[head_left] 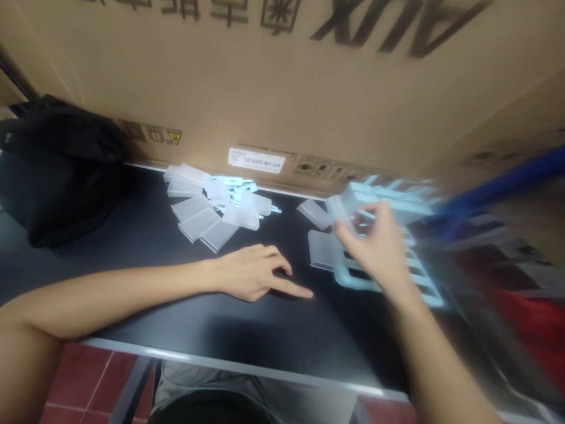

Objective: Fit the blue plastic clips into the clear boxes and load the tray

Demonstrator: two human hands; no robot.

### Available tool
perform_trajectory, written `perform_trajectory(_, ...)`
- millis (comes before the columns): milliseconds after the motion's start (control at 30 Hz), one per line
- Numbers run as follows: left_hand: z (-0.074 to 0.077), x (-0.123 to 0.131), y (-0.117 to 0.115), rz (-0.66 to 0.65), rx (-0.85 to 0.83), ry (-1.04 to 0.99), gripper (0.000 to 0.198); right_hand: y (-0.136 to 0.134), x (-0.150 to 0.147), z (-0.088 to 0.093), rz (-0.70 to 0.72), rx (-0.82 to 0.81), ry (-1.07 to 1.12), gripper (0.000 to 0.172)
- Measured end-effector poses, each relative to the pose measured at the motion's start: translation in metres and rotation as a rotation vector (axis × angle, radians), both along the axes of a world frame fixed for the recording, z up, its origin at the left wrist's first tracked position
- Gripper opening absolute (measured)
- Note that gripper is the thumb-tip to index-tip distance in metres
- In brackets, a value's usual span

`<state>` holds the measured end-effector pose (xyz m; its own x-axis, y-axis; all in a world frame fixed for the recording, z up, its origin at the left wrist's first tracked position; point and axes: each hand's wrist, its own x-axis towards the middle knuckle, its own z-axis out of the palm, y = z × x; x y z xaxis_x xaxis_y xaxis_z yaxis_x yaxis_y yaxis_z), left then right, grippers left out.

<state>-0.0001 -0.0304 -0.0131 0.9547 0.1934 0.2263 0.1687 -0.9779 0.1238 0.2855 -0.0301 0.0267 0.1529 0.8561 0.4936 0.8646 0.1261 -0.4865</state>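
My left hand point(258, 274) lies on the dark tabletop, index finger stretched out and thumb apart, holding nothing. Over at the right, my right hand point(382, 244) is above a light blue plastic rack point(359, 280) with slots and upright prongs. Thumb and fingers close on a translucent plastic sleeve point(339, 211), though blur smears the contact. Two more flat translucent pieces lie left of the rack, one a frosted sleeve point(321, 248). Beyond my left hand, several frosted sleeves point(194, 213) fan out around a pile of small light blue plastic parts point(238, 189).
A large cardboard box point(265, 94) stands along the table's back edge. A black fabric bag point(62, 171) sits at the left. At the right are a blue bar point(507, 179) and a blurred red item point(538, 335). The table's pale front edge point(229, 366) runs before my lap.
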Motion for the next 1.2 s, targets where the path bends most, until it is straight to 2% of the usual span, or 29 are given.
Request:
perform_trajectory(167,-0.001,0.001,0.001,0.085,-0.219,-0.050,0.081,-0.023,-0.007,0.020,0.247,-0.117,-0.004,0.028)
perform_trajectory(233,-0.002,0.001,0.001,0.097,-0.260,-0.069,0.074,-0.030,-0.014,0.023,0.343,-0.192,0.029,0.024)
perform_trajectory(367,-0.004,0.001,0.004,0.058,-0.207,-0.048,0.046,-0.040,-0.032,0.027,0.515,-0.347,0.192,0.024)
perform_trajectory(500,-0.003,-0.002,0.007,0.071,-0.311,-0.072,0.043,-0.045,-0.045,0.026,0.647,-0.434,0.335,0.028)
perform_trajectory(667,-0.001,-0.008,0.017,0.114,-0.637,-0.205,0.047,-0.043,-0.057,0.018,0.710,-0.448,0.358,0.028)
perform_trajectory(767,0.000,-0.009,0.021,0.128,-0.758,-0.328,0.046,-0.043,-0.065,0.013,0.753,-0.457,0.308,0.027)
perform_trajectory(900,0.001,-0.010,0.017,0.162,-0.831,-0.505,0.045,-0.045,-0.071,0.009,0.741,-0.452,0.216,0.025)
perform_trajectory(1033,0.000,-0.012,0.012,0.246,-0.825,-0.672,0.038,-0.044,-0.067,0.004,0.641,-0.438,0.065,0.027)
perform_trajectory(1133,-0.001,-0.011,0.010,0.227,-0.801,-0.717,0.031,-0.041,-0.063,0.001,0.595,-0.311,0.086,0.024)
perform_trajectory(1200,-0.001,-0.009,0.010,0.195,-0.795,-0.676,0.031,-0.041,-0.064,0.000,0.579,-0.185,0.131,0.029)
